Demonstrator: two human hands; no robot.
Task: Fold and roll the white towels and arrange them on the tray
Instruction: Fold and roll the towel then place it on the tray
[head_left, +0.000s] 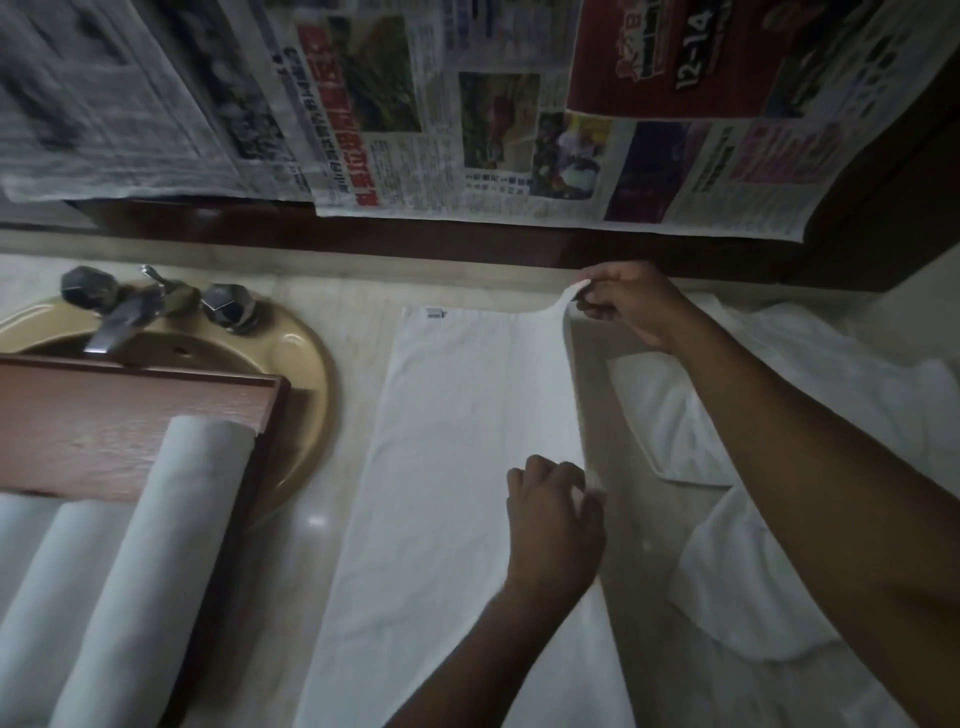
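Head view, grip detail: the right hand (631, 306), in the upper middle-right of the frame, pinches the far right corner of the white towel (457, 467) between thumb and curled fingers and holds that corner lifted off the counter (332, 291). The left hand (553, 525), at lower centre, has its fingers curled round the same towel's right edge about halfway along its length, a tuft of cloth showing at the knuckles. Between the two hands I read the right edge as raised, with shadow beneath it. The rest of the towel lies flat as a long strip running from the bottom of the frame up toward the wall, and a small label (435, 313) shows at its far left corner. To the right, under the right forearm, lies a loose heap of further white towels (779, 415). At the left edge, the wooden tray (130, 415) sits across a tan sink (306, 364), partly covering it, and carries rolled towels (171, 545) side by side; I count at least two, with the leftmost cut off by the frame. A metal faucet (130, 306) with two handles stands beyond the tray. Sheets of newspaper (467, 130) cover the wall along the top of the frame.
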